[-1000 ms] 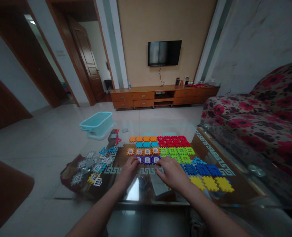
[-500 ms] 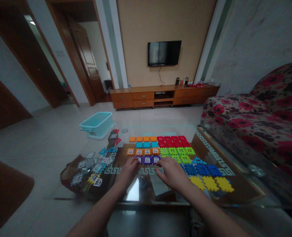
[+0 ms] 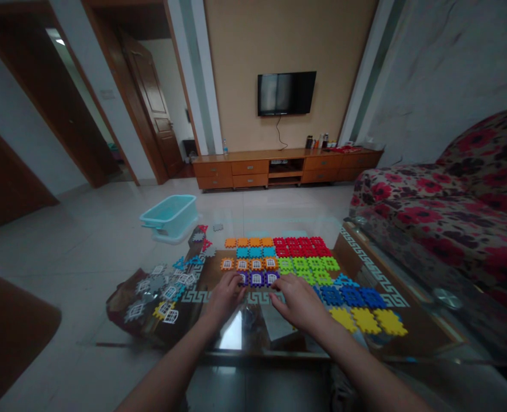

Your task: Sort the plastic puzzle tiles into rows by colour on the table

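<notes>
A row of purple window tiles (image 3: 257,278) with white window inserts lies flat on the glass table. At its left end, my left hand (image 3: 226,294) has curled fingers on the outermost purple tile, partly covering it. My right hand (image 3: 296,297) is bent around the row's other end, fingertips against the purple tile there and thumb lower down. Just beyond lie orange window tiles (image 3: 256,264) in a row, with light green tiles (image 3: 308,264) beside them. Blue tiles (image 3: 351,296) and yellow tiles (image 3: 365,320) sit right of my right hand, whose wrist hides part of them.
Red tiles (image 3: 302,246), cyan tiles (image 3: 256,252) and plain orange tiles (image 3: 248,242) form rows farther back. Loose grey tiles (image 3: 157,282) are heaped at the left. A turquoise bin (image 3: 170,220) stands on the floor; a floral sofa (image 3: 434,189) is at the right.
The view has shifted very slightly. Both hands stay at the two ends of the purple row, and the left fingers have moved a little; the tiles look unchanged.
</notes>
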Action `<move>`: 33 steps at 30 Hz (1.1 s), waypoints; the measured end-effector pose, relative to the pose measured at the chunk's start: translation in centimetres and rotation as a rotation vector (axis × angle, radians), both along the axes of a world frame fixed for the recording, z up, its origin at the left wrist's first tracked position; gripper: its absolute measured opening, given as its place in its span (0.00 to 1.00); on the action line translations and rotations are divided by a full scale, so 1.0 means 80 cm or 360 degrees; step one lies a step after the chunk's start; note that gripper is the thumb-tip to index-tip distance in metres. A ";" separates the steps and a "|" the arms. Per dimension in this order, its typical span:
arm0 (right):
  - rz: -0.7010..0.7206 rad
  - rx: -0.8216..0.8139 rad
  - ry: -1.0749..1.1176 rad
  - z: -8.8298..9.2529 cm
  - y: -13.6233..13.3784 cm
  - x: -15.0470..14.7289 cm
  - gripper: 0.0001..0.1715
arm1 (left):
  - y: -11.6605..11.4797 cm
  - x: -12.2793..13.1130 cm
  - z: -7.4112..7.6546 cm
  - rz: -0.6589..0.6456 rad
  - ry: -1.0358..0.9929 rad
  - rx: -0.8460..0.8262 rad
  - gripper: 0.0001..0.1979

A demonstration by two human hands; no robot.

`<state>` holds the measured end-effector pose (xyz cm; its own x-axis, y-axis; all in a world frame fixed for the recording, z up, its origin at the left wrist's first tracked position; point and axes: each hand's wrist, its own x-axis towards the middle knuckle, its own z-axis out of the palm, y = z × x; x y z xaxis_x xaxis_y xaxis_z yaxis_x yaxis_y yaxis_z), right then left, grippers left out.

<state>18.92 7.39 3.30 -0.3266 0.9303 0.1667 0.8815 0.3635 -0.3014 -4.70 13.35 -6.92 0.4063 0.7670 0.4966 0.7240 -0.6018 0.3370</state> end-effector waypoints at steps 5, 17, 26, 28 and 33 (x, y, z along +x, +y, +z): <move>0.0045 -0.0043 -0.0016 0.004 -0.004 -0.006 0.14 | 0.001 0.000 0.018 0.0016 0.0108 0.0055 0.13; 0.0404 -0.0347 -0.0112 -0.014 -0.053 -0.073 0.19 | 0.063 -0.071 0.035 0.0733 0.0210 -0.0079 0.14; 0.0246 -0.0538 -0.0282 -0.097 -0.060 -0.120 0.29 | 0.140 -0.125 0.033 0.1069 0.0475 -0.0465 0.24; 0.0219 -0.0492 -0.0215 -0.120 -0.057 -0.124 0.26 | 0.158 -0.131 0.034 0.1063 0.0512 -0.0510 0.26; 0.0164 -0.0333 -0.0199 -0.145 -0.059 -0.133 0.22 | 0.199 -0.142 0.030 0.0992 0.0539 -0.0613 0.32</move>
